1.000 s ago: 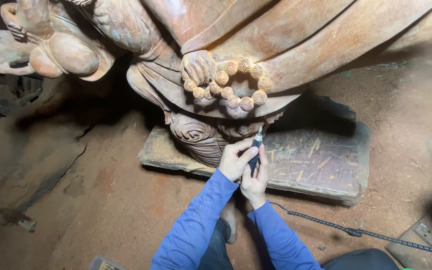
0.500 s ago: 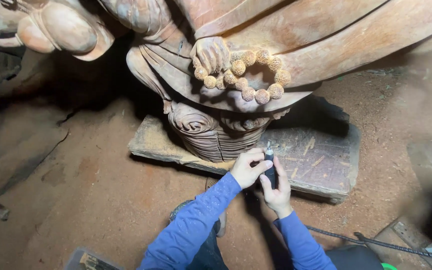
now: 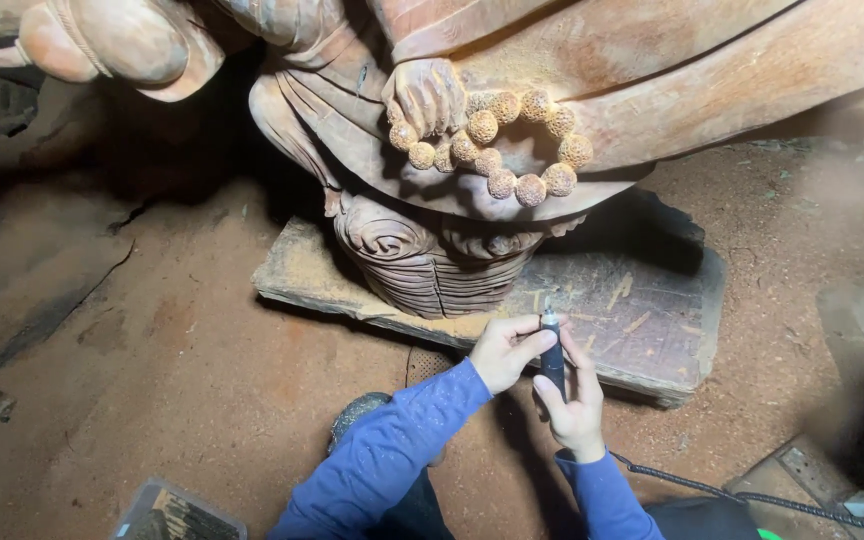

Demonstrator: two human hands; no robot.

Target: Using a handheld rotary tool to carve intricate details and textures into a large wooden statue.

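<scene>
1. Hands first: I see my left hand [image 3: 504,350] and right hand [image 3: 574,400] together on a dark pen-shaped tool [image 3: 552,355], low in the middle of the view.
2. I see the left fingers [image 3: 535,340] curl round the tool's upper part, while the right fingers [image 3: 552,392] close on its lower body.
3. I see the tool upright, its thin tip pointing up at the edge of the plank [image 3: 642,310].
4. I see a black cord [image 3: 742,493] trail right from beside my right wrist across the dusty red floor [image 3: 202,380].
5. I see the carved statue [image 3: 432,260] stand on the plank, just above my hands, with a ring of beads [image 3: 497,150] held in its carved hand.
6. I see both sleeves [image 3: 392,450] are blue.
</scene>
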